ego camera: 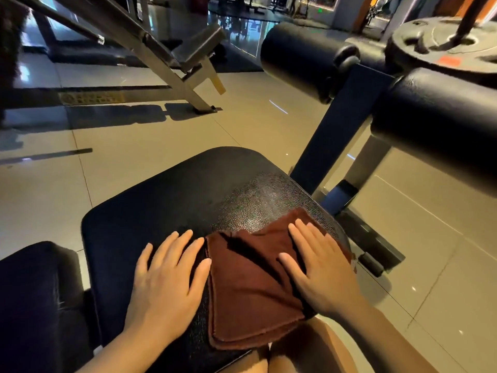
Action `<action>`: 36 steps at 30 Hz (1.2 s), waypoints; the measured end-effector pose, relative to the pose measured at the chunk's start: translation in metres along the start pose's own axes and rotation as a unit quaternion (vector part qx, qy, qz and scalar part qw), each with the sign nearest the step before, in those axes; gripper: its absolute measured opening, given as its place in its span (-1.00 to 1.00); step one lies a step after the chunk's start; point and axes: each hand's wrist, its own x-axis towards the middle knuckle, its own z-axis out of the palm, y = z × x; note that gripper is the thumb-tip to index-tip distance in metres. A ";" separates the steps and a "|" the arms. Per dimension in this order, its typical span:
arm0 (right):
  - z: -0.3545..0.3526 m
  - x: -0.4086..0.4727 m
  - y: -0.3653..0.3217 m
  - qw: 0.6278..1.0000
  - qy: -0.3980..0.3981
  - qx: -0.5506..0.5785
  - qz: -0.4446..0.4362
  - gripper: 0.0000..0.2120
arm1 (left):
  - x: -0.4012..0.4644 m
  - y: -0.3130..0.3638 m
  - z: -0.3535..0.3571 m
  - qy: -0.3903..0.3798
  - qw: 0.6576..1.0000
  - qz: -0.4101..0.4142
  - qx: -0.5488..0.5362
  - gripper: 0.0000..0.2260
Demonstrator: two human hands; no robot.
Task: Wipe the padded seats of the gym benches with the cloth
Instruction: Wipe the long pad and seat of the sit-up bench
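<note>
a black padded seat (172, 200) with a pebbled, faintly shiny skin lay flat, corners rounded. a brown cloth (250, 286), folded in layers, lay spread on its near right part, one corner reaching the right edge.

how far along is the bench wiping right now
Done: the far right part of the padded seat shows a glossy, streaked sheen, possibly from wiping, though it may be only light. In hand: the right hand presses flat on the brown cloth at the seat's near right, while the left hand rests flat on the bare pad beside it. Left: the seat's dull left side and the other bench behind.
</note>
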 end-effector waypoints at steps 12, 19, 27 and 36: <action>-0.001 0.148 -0.011 0.999 0.030 -0.031 -0.019 -0.34 | 0.007 -0.001 0.002 0.025 0.999 -0.013 -0.044 -0.44; 0.014 0.072 -0.062 0.997 0.003 -0.011 -0.077 -0.36 | 0.005 0.006 -0.012 0.031 0.993 -0.043 -0.105 -0.37; 0.020 0.005 -0.071 0.996 -0.009 0.010 -0.089 -0.15 | -0.002 0.006 -0.021 0.029 0.984 -0.037 -0.170 -0.37; 0.011 0.066 -0.022 0.999 0.042 -0.007 0.019 -0.32 | -0.001 0.004 -0.009 0.039 0.994 -0.009 -0.102 -0.38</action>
